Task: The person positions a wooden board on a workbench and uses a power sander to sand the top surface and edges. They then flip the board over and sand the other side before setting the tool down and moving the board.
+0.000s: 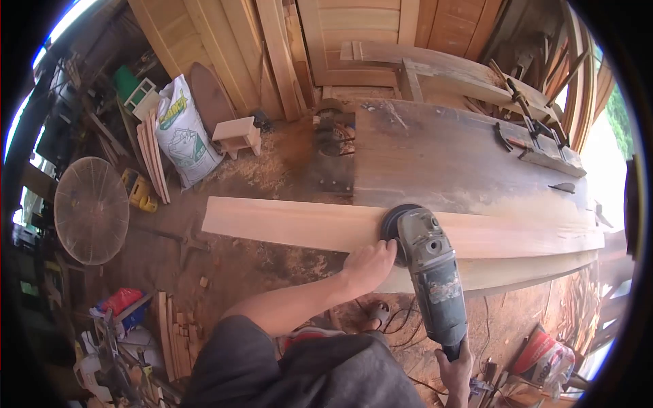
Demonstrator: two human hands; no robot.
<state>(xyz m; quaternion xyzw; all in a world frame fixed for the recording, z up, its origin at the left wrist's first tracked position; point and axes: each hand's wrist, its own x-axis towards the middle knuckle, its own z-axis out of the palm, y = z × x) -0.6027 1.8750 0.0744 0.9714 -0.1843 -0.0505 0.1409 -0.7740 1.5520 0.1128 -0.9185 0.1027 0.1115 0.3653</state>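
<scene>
1. Hands: the right hand (456, 370) is grasping the rear of the power tool (439, 285); the left hand (371, 265) is closing beside its head, apparently gripping a side handle, though the handle is hidden.
2. Workpiece: the long board (299, 221) is lying beneath the tool, extending beyond the left hand on both sides, its left end overhanging the desk (435, 149).
3. Progress: the disc (391, 228) is sitting on the board's middle stretch. The face is appearing pale and fairly smooth at either side; finished and unfinished portions cannot be told apart.
4. Surface: beyond the hands, the desk is showing dusty staining and bearing clamps (520, 102).
5. Room: wooden panels (360, 34) are standing farther ahead; a fan (92, 211) and a sack (185, 132) are standing left of the hands.
</scene>
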